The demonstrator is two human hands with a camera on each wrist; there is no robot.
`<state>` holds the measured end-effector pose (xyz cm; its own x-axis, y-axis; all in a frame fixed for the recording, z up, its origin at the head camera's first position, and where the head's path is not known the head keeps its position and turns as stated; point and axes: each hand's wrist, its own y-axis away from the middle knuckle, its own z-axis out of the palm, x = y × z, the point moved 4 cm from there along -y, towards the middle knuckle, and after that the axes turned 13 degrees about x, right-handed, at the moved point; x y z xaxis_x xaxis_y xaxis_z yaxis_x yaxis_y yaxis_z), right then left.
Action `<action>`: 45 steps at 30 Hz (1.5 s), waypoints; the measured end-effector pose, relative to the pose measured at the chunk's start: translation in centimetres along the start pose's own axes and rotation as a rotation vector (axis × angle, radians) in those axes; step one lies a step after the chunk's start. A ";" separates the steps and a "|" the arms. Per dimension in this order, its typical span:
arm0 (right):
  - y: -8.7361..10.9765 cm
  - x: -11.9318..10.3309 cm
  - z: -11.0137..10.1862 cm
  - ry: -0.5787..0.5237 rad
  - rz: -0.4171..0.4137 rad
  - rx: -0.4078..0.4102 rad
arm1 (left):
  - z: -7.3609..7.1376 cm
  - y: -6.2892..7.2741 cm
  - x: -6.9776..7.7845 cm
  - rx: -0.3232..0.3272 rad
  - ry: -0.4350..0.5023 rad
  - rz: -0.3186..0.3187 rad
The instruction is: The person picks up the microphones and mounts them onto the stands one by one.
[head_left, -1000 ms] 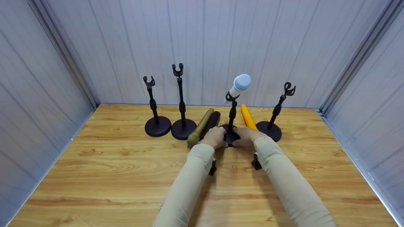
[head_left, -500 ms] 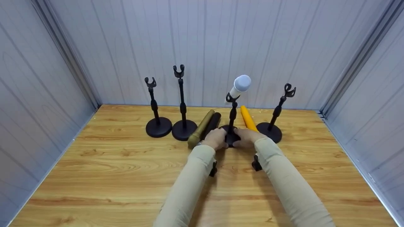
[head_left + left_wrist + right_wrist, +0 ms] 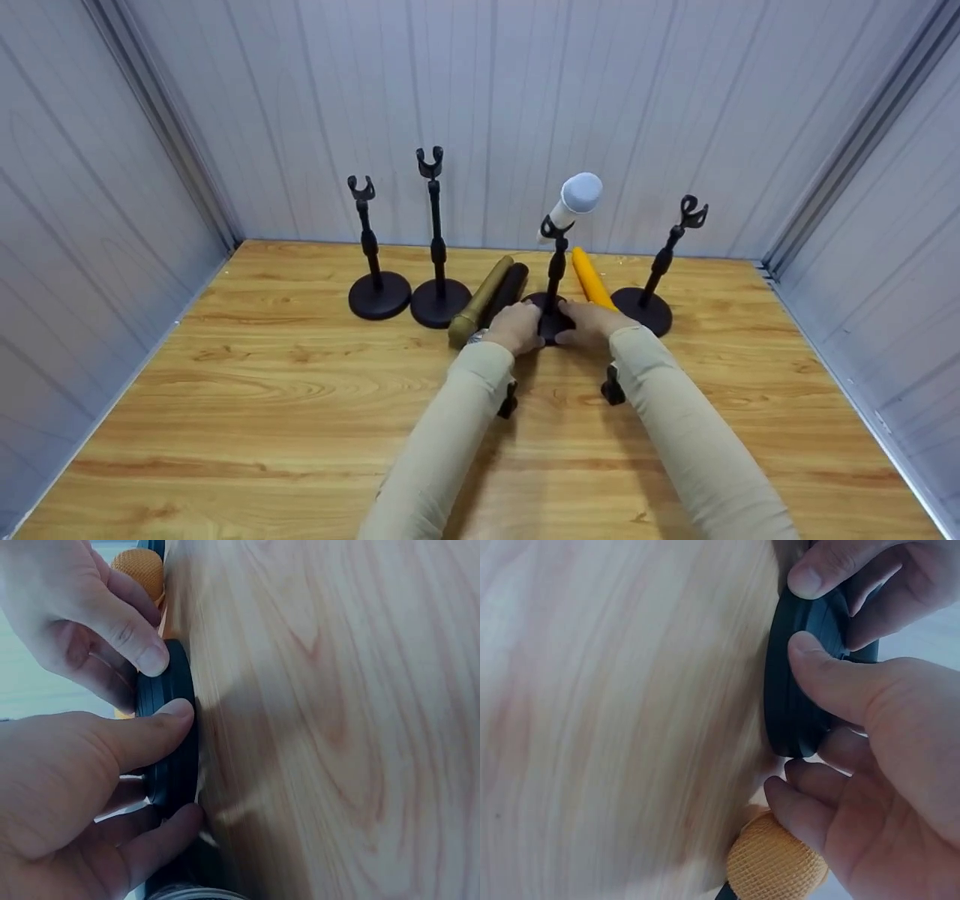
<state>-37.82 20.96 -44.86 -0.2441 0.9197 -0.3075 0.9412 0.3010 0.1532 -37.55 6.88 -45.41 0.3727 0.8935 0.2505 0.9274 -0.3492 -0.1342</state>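
Note:
A white microphone (image 3: pixel 580 195) leans in the clip of a black microphone stand (image 3: pixel 556 271), its head up and tilted to the right. Both my hands hold the stand's round base (image 3: pixel 174 742) from opposite sides. My left hand (image 3: pixel 515 328) grips the left edge, thumb on top and fingertips down at the tabletop. On the other side my right hand (image 3: pixel 594 324) has its thumb on the base (image 3: pixel 795 682) and its fingers curled about the edge. An orange microphone (image 3: pixel 591 279) lies beside the right hand, its mesh head (image 3: pixel 776 862) near those fingers.
Left of the held stand lie a gold-brown microphone (image 3: pixel 480 300) and a black one (image 3: pixel 508 289). Two stands without microphones (image 3: pixel 379 294) (image 3: pixel 440 301) are further left, and another (image 3: pixel 646 309) is at the right. A ribbed white wall (image 3: pixel 300 120) rises behind the wooden table (image 3: pixel 262 420).

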 end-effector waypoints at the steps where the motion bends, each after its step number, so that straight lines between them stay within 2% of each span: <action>1: 0.0 0.0 0.0 0.000 0.001 0.004 | 0.0 0.0 0.0 0.002 -0.006 0.008; 5: -0.2 0.0 0.0 0.005 -0.005 0.021 | -0.2 0.1 -0.1 0.002 0.000 0.030; 9: -0.3 0.0 -0.5 0.007 -0.065 0.103 | -0.7 0.1 -0.5 0.023 0.037 0.044; 12: -0.3 0.2 -1.5 -0.014 -0.122 0.197 | -1.5 0.1 -0.8 0.062 0.069 0.076; 15: -0.1 0.7 -2.9 -0.037 -0.131 0.265 | -2.6 -0.1 -1.2 0.109 0.086 0.113; 21: 0.3 2.0 -4.7 0.024 -0.158 0.313 | -4.7 0.0 -3.0 0.196 0.124 0.110; 23: 0.6 2.6 -4.8 0.084 -0.186 0.340 | -5.3 0.3 -3.8 0.232 0.150 0.114; 27: 0.9 3.6 -4.7 0.317 -0.286 0.449 | -6.5 0.8 -5.6 0.289 0.128 0.126; 30: 1.1 4.1 -4.2 0.501 -0.389 0.533 | -7.6 1.2 -7.3 0.311 0.098 0.120; 32: 1.2 4.5 -3.8 0.573 -0.446 0.554 | -8.1 1.4 -8.4 0.309 0.107 0.114; 37: 1.3 5.1 -2.9 0.701 -0.538 0.518 | -9.1 2.0 -11.4 0.277 0.157 0.081; 41: 1.1 5.8 -2.7 0.782 -0.541 0.492 | -9.9 2.1 -13.6 0.323 0.115 0.032; 43: 1.0 6.2 -2.7 0.809 -0.520 0.474 | -10.4 2.1 -14.5 0.355 0.097 -0.015; 45: 0.8 6.5 -2.8 0.817 -0.503 0.456 | -10.7 2.1 -15.3 0.375 0.117 -0.077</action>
<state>-39.26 27.85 -44.13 -0.5524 0.6569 0.5131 0.6458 0.7265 -0.2349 -41.00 -10.55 -39.23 0.3239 0.8671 0.3785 0.8846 -0.1357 -0.4461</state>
